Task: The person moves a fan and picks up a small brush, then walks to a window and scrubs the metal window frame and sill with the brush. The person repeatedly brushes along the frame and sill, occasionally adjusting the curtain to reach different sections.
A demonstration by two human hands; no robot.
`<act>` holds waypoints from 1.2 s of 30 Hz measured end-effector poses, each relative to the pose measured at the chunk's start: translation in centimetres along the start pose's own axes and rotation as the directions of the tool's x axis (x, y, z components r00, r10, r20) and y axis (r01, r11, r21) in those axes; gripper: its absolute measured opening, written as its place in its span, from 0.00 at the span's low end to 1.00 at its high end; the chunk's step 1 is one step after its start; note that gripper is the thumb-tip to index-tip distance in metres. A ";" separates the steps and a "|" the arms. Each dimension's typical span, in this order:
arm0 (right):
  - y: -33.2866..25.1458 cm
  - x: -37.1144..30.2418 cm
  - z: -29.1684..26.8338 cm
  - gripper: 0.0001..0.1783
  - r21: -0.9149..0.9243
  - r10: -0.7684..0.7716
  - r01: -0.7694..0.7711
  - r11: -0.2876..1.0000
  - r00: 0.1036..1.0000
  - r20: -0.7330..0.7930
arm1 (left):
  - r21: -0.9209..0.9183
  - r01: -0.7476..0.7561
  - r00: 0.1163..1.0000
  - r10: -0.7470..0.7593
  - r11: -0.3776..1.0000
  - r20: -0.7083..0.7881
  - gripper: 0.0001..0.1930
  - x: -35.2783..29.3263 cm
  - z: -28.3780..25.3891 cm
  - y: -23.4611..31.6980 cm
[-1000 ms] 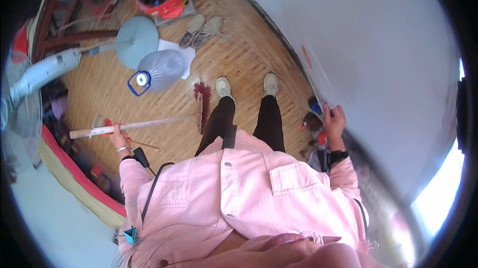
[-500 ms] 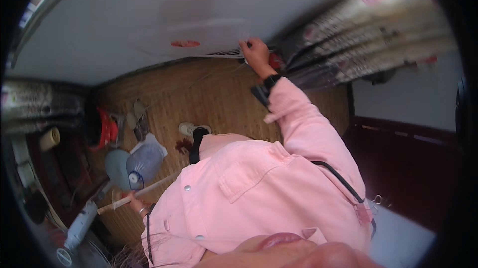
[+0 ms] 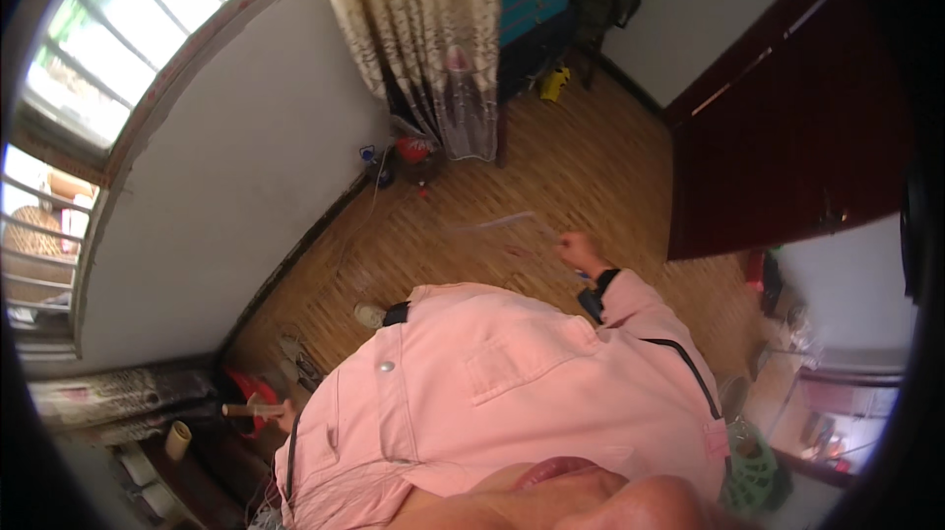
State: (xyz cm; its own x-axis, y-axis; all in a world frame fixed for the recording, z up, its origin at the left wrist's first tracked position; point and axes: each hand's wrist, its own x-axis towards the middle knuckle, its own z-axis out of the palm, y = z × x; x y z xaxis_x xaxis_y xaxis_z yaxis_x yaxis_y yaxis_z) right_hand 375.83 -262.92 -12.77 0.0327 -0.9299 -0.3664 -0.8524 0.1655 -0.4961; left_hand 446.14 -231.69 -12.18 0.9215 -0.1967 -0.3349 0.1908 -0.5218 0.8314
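Note:
At the lower left, my left hand is closed round a pale wooden stick, whose end points left. A red plastic thing lies behind that stick. Over the wood floor, my right hand is closed, a black band on its wrist. Beside its fingers trails a pale, see-through streak with a faint reddish smear; motion blurs it too much to name. Below the wrist a dark flat thing hangs at the pink sleeve.
Ahead hangs a patterned curtain beside a blue drawer unit. A barred window is at the upper left. A dark red door stands right, and a green plastic basket at the lower right. Footwear lies left.
My view has swung right, bringing the curtain ahead and the door fully in. My right hand has come away from the wall, over the floor. The stick now looks much shorter.

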 end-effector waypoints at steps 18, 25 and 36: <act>2.8 6.3 -13.3 0.12 0.970 0.622 0.242 0.025 0.756 -0.205 | 0.288 -0.378 0.852 0.210 0.880 0.479 0.13 5.0 25.1 10.4; -2.9 17.3 -24.1 0.11 0.881 0.661 0.473 0.005 0.660 -0.358 | 0.242 -0.325 0.822 0.147 0.914 0.550 0.13 5.7 35.5 16.5; -4.8 27.5 -33.7 0.13 0.688 0.667 0.725 0.023 0.501 -0.551 | 0.198 -0.265 0.784 0.091 0.944 0.614 0.13 1.1 48.0 21.0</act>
State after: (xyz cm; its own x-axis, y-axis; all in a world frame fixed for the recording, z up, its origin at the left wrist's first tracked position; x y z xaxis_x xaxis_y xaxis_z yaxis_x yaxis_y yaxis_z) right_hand 363.28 -300.40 6.07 -0.8398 -0.5368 -0.0812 0.3631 -0.4440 -0.8192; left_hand 434.89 -282.70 -16.37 0.5322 -0.7115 -0.4587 -0.1316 -0.6048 0.7854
